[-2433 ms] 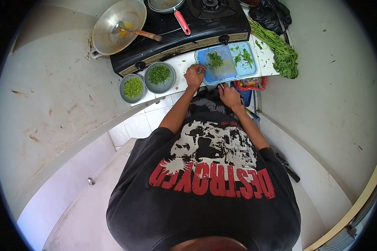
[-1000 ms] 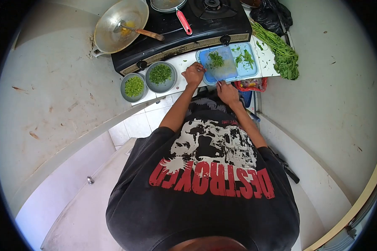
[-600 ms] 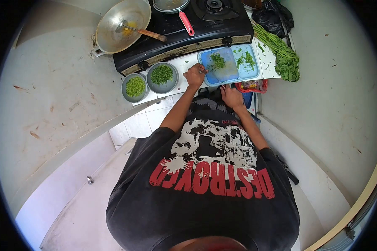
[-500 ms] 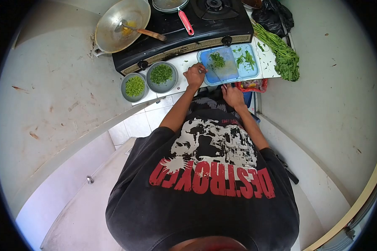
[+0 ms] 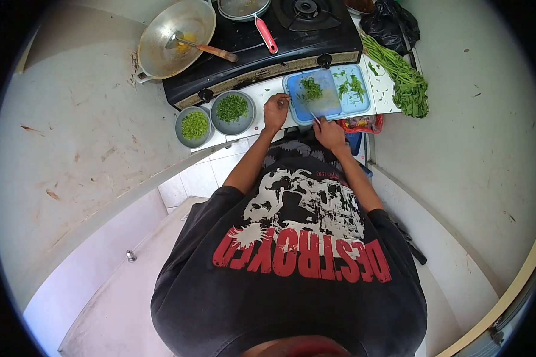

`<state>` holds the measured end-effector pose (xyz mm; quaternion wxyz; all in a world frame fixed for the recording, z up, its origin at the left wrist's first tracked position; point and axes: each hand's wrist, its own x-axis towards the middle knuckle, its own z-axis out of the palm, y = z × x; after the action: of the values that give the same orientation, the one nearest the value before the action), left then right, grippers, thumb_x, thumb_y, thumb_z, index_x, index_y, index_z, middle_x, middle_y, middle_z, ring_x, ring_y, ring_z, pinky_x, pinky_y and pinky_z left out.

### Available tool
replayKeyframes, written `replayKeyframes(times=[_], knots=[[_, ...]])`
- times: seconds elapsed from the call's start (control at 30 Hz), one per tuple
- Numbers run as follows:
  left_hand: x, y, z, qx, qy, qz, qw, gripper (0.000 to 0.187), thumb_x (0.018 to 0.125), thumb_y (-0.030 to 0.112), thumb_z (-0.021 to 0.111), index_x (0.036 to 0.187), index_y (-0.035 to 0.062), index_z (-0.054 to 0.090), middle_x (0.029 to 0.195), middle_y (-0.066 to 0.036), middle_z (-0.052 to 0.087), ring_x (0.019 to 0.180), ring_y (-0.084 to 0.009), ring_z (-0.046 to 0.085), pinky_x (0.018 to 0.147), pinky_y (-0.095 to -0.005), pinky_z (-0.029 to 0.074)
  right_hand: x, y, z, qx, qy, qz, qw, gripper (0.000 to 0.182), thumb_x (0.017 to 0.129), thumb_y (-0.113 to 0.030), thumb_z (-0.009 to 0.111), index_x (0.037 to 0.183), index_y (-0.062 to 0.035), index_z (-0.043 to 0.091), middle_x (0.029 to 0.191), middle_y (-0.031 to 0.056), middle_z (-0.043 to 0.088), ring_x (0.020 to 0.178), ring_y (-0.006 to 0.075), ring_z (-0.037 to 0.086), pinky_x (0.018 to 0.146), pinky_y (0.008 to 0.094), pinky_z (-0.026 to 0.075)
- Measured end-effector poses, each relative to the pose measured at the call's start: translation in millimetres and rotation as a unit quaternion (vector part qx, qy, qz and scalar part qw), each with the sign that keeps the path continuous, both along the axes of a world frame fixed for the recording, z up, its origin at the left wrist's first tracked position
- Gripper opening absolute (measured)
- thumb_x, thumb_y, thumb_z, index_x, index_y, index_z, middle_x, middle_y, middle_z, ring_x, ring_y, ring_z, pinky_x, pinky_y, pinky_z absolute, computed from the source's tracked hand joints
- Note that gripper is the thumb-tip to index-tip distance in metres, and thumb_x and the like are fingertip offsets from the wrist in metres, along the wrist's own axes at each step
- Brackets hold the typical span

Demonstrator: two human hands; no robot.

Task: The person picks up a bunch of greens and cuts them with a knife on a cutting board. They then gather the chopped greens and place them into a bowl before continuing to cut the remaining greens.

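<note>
My right hand (image 5: 330,134) is closed on a knife (image 5: 314,117), whose blade points up and left over the blue cutting board (image 5: 330,107). At the board's left edge is my left hand (image 5: 276,110), its fingers bent together; anything between them is too small to make out. A pile of chopped greens (image 5: 310,88) lies on the board. The board rests on a light blue tray (image 5: 366,106), where loose leaves (image 5: 355,89) lie on the right side. To the left stand a bowl of dark chopped greens (image 5: 231,108) and a bowl of lighter green pieces (image 5: 195,125).
Behind the counter (image 5: 262,90) is a black stove (image 5: 244,44) with a wok (image 5: 174,38), a ladle in it, and a red-handled pan (image 5: 265,35). Long leafy stems (image 5: 399,74) and a black bag (image 5: 390,25) lie right. A red basket (image 5: 363,124) sits below the tray.
My left hand has drawn slightly left, away from the board's edge. The knife in my right hand has shifted a little left. The whole view has moved slightly.
</note>
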<state>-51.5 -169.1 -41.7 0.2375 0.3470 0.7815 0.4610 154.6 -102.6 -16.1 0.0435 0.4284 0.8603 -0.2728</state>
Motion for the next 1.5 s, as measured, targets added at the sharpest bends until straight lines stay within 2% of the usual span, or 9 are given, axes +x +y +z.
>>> replayKeyframes(times=[0.23,0.33,0.47,0.5,0.77,1.07,1.2,1.33,1.5], knots=[[3,9,20,0.003,-0.026,-0.069,0.997,0.026,0.092,0.013,0.066,0.117,0.0055,0.068,0.085,-0.011,0.071,0.072,-0.0190,0.066,0.069,-0.0327,0.053,2,31,14,0.043,0.007,-0.019,0.999,0.032,0.096,-0.036,0.057,0.099,-0.0045,0.063,0.073,0.0231,0.068,0.071,0.0430,0.069,0.066,0.0535,0.055],[5,14,39,0.007,0.032,-0.178,0.984,0.036,0.091,0.011,0.066,0.127,0.0074,0.063,0.088,-0.011,0.070,0.072,-0.0211,0.066,0.070,-0.0339,0.053,7,35,25,0.072,0.015,-0.008,0.997,0.029,0.094,-0.036,0.060,0.097,-0.0070,0.064,0.072,0.0203,0.069,0.070,0.0405,0.069,0.063,0.0519,0.055],[3,18,46,-0.083,0.155,-0.332,0.927,0.049,0.091,0.014,0.061,0.139,0.0214,0.055,0.103,-0.014,0.070,0.087,-0.0328,0.069,0.077,-0.0426,0.056,12,39,43,0.064,-0.016,0.009,0.998,0.029,0.089,-0.033,0.065,0.102,-0.0070,0.064,0.076,0.0208,0.070,0.072,0.0392,0.070,0.065,0.0499,0.056],[1,20,42,-0.053,0.150,-0.330,0.930,0.054,0.089,0.016,0.059,0.142,0.0247,0.051,0.106,-0.016,0.069,0.087,-0.0382,0.068,0.078,-0.0481,0.056,13,39,47,0.064,-0.016,0.008,0.998,0.030,0.088,-0.033,0.066,0.102,-0.0071,0.065,0.076,0.0202,0.070,0.072,0.0389,0.070,0.065,0.0495,0.056],[-14,40,47,-0.152,0.143,-0.290,0.934,0.049,0.089,0.020,0.061,0.138,0.0191,0.053,0.103,-0.018,0.070,0.091,-0.0382,0.068,0.078,-0.0480,0.055,37,31,36,0.059,0.033,-0.032,0.997,0.029,0.089,-0.037,0.065,0.097,-0.0096,0.067,0.075,0.0199,0.070,0.071,0.0375,0.070,0.065,0.0491,0.055],[17,99,42,-0.030,0.181,-0.368,0.912,0.031,0.090,0.019,0.061,0.119,0.0095,0.065,0.102,-0.015,0.068,0.095,-0.0364,0.066,0.081,-0.0470,0.054,82,29,17,0.008,0.152,-0.328,0.932,0.044,0.092,-0.046,0.063,0.102,-0.0043,0.070,0.080,0.0220,0.070,0.077,0.0434,0.068,0.070,0.0497,0.053],[51,135,49,0.013,0.209,-0.422,0.882,0.029,0.088,0.014,0.063,0.116,0.0089,0.067,0.104,-0.014,0.067,0.102,-0.0351,0.063,0.086,-0.0450,0.053,103,35,19,-0.057,0.227,-0.435,0.869,0.043,0.095,-0.041,0.063,0.103,0.0000,0.070,0.073,0.0175,0.069,0.066,0.0296,0.071,0.065,0.0401,0.052],[78,169,42,0.053,0.213,-0.477,0.851,0.030,0.085,0.010,0.065,0.115,0.0088,0.068,0.111,-0.013,0.065,0.104,-0.0351,0.061,0.094,-0.0454,0.050,124,39,24,-0.055,0.249,-0.461,0.850,0.039,0.095,-0.038,0.064,0.089,0.0006,0.068,0.062,0.0106,0.064,0.057,0.0177,0.065,0.058,0.0342,0.049],[106,193,26,0.007,0.246,-0.485,0.839,0.031,0.084,0.008,0.064,0.115,0.0102,0.069,0.117,-0.012,0.065,0.109,-0.0355,0.060,0.097,-0.0484,0.048,143,42,34,-0.049,0.281,-0.491,0.823,0.037,0.096,-0.036,0.064,0.085,-0.0005,0.066,0.059,0.0066,0.061,0.053,0.0129,0.058,0.054,0.0310,0.044]])
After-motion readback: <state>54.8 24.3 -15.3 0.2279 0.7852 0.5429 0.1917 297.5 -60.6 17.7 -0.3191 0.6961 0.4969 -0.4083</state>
